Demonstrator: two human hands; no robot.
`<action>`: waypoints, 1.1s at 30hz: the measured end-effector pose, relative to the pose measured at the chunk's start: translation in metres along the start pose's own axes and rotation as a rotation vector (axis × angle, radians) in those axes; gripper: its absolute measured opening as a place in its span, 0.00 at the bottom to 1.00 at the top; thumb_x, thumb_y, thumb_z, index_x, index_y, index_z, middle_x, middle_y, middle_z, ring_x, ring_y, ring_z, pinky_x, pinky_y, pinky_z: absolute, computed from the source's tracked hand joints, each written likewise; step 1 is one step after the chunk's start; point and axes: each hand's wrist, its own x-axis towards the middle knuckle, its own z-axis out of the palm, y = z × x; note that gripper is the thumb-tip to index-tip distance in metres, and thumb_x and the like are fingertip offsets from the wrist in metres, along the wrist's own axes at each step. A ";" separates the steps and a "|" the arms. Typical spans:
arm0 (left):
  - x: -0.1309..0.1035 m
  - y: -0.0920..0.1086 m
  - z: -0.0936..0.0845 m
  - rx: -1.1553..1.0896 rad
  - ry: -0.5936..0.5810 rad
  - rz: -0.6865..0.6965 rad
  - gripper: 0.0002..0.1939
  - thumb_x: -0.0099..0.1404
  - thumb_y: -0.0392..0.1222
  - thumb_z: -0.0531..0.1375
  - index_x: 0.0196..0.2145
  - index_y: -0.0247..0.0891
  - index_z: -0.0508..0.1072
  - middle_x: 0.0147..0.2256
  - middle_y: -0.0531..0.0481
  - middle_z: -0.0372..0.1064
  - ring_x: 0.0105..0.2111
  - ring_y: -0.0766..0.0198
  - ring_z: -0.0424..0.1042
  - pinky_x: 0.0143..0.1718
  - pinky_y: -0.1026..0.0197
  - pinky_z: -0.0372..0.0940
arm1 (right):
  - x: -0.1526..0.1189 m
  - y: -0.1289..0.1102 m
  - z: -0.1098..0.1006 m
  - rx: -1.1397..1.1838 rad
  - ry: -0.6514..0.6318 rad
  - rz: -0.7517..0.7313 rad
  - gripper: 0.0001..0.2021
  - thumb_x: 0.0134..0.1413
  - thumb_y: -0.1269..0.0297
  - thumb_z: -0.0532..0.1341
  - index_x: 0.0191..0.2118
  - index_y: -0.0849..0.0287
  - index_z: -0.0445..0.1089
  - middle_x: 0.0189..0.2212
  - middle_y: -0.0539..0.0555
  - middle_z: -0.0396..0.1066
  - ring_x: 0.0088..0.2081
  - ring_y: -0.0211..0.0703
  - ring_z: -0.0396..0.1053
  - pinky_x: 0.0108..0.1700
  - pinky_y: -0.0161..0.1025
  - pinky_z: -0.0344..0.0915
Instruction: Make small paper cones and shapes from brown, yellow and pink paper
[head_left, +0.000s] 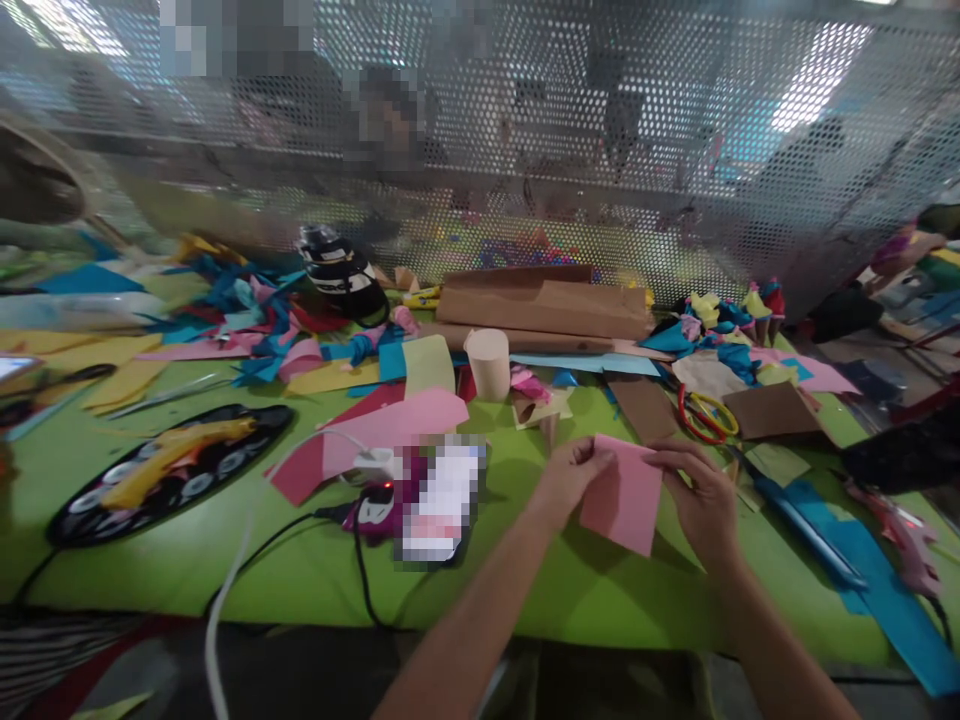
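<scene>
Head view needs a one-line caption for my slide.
Left hand and right hand hold a rectangular pink paper sheet over a cluttered green table.

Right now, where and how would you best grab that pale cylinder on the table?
I'd grip the pale cylinder around its upper half, coming from the near side and closing on its left and right. It stands upright with nearly straight walls. Green table shows just in front, while brown paper lies behind and scraps crowd its base.
</scene>
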 end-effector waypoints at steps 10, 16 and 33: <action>-0.010 0.009 0.010 0.406 -0.049 0.298 0.11 0.68 0.43 0.60 0.42 0.40 0.82 0.39 0.47 0.79 0.40 0.57 0.74 0.41 0.61 0.64 | 0.002 0.016 0.001 0.184 -0.133 0.371 0.09 0.52 0.54 0.71 0.37 0.52 0.82 0.34 0.53 0.78 0.37 0.49 0.71 0.41 0.42 0.65; -0.015 0.014 0.006 0.146 -0.113 0.129 0.25 0.66 0.61 0.61 0.46 0.37 0.82 0.42 0.42 0.79 0.40 0.56 0.74 0.43 0.57 0.66 | 0.004 0.013 0.002 0.442 -0.097 0.516 0.12 0.46 0.53 0.75 0.31 0.54 0.79 0.27 0.50 0.73 0.31 0.43 0.66 0.33 0.37 0.62; -0.015 0.018 0.013 0.235 -0.101 0.235 0.12 0.64 0.45 0.64 0.42 0.36 0.81 0.38 0.44 0.77 0.36 0.59 0.73 0.37 0.62 0.64 | 0.001 0.007 0.012 0.691 -0.233 0.763 0.15 0.43 0.54 0.76 0.29 0.56 0.75 0.25 0.49 0.72 0.25 0.38 0.65 0.28 0.34 0.62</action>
